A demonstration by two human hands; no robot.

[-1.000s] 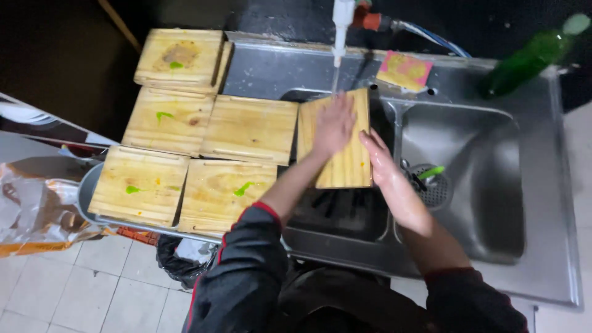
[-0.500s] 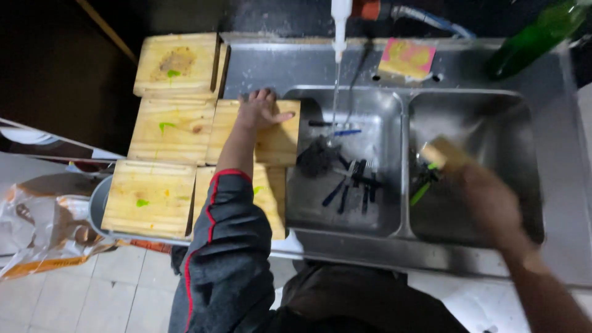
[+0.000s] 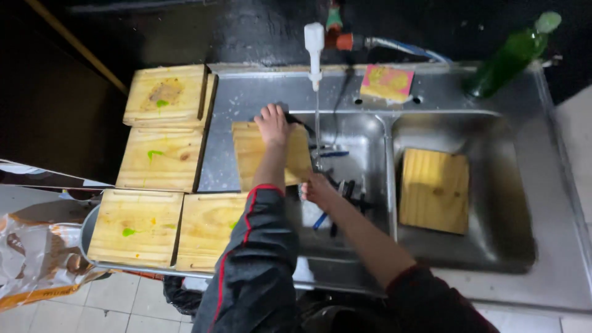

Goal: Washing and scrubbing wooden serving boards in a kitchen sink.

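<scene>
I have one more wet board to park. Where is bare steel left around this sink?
Bare steel shows on the drainboard between the stacked boards and the tap, and along the right rim beyond the right basin. Left basin is crowded with utensils, both hands and the held board.

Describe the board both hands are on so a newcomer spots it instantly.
Start at the steel double sink. At the left basin's left rim, beside the thin stream from the white tap, a pale wooden board sits under the left hand, with the right hand at its lower corner. Unlike the other boards, it is being held.
</scene>
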